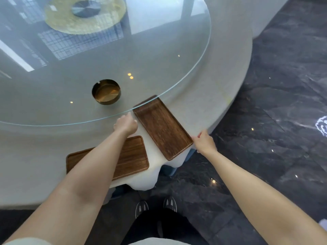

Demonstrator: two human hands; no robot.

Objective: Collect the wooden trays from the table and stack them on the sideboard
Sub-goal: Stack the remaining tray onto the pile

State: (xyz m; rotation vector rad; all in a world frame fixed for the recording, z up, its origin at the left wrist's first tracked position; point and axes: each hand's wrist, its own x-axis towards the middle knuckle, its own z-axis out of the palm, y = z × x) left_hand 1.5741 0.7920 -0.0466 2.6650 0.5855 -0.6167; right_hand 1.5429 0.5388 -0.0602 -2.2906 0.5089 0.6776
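Note:
Two dark wooden trays lie on the round table's white cloth (203, 110) near its front edge. The right tray (161, 127) lies at an angle, its far end tucked under the glass turntable. My left hand (126, 123) touches this tray's left long edge, and my right hand (205, 141) pinches its near right corner at the table's rim. Whether the tray is lifted I cannot tell. The left tray (131, 156) lies flat nearer to me, partly hidden under my left forearm.
A large glass turntable (177, 82) covers the table's middle. A brass ashtray (106, 91) stands on it, just beyond the trays. A gold disc with a dark hub (85, 15) sits at the centre. Dark marble floor (274, 121) lies to the right. My shoes (155, 206) are below.

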